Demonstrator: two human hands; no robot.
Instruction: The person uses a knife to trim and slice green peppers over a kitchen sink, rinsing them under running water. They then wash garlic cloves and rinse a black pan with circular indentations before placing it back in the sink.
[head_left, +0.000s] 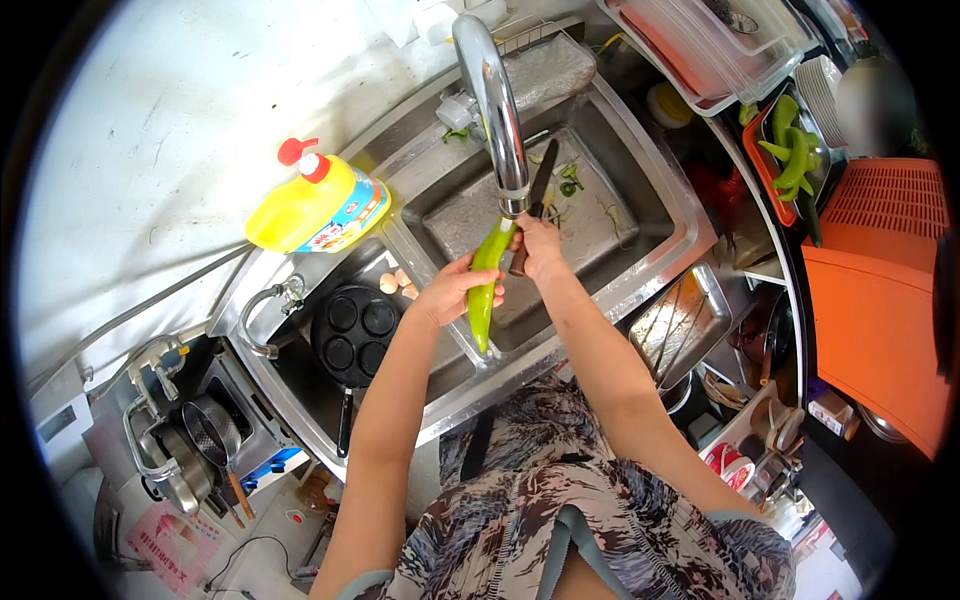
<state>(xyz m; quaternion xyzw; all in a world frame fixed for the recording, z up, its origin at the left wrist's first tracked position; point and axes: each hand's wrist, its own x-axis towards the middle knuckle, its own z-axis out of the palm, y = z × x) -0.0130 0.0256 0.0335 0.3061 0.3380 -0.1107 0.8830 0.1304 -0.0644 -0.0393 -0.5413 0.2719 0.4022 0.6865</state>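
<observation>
Over the steel sink (600, 172), my left hand (454, 291) grips a long green pepper (484, 300), which points down towards the sink's front edge. The pepper's upper end is under the chrome faucet (491, 97), beside my right hand (541, 241). A kitchen knife (546, 176) is in my right hand, its dark blade directed away from me and its brown handle showing below my fingers. Green pepper scraps (570, 180) lie on the sink's bottom. Whether the blade touches anything is not clear.
In the left basin sit a black four-cup pan (354, 335) and eggshells (388, 283). A yellow detergent bottle (322, 210) stands behind it. More green peppers (795, 161) lie in an orange tray at the right, near an orange basket (885, 199). A metal tray (679, 326) is right of the sink.
</observation>
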